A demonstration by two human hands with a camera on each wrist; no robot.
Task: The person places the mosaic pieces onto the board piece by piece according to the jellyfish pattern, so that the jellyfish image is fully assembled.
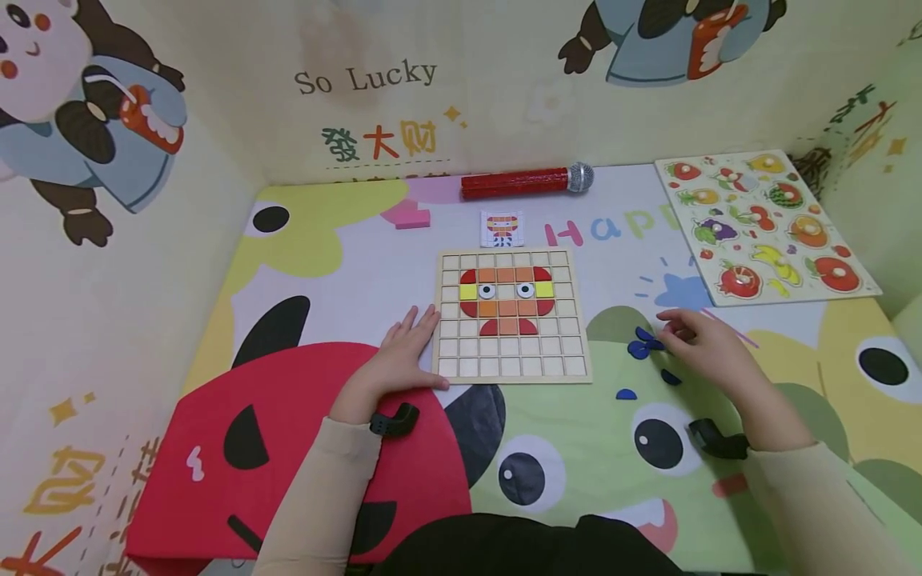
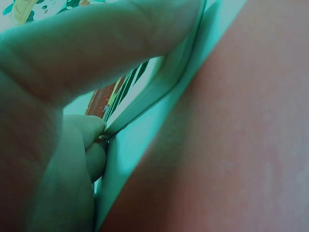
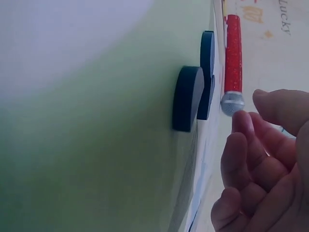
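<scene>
A wooden grid board [image 1: 513, 380] lies on the table, with red, orange and yellow tiles and two eye tiles forming a face-like figure. My left hand [image 1: 403, 352] rests along its left edge, fingers spread and thumb at the lower left corner. In the left wrist view, the thumb [image 2: 120, 43] touches the board's side. My right hand [image 1: 702, 344] hovers beside a small group of dark blue pieces [image 1: 639, 350]. Its fingers are loosely bent, and nothing shows between thumb and fingertips in the right wrist view. Two blue half-round pieces [image 1: 671, 377] lie nearer me.
A small picture card [image 1: 503, 230] lies behind the board, and a red microphone [image 1: 526, 183] behind that. At the back right is a fruit puzzle board [image 1: 767, 228]. A pink block [image 1: 412, 219] appears at the back left. The tablecloth has printed cartoon faces.
</scene>
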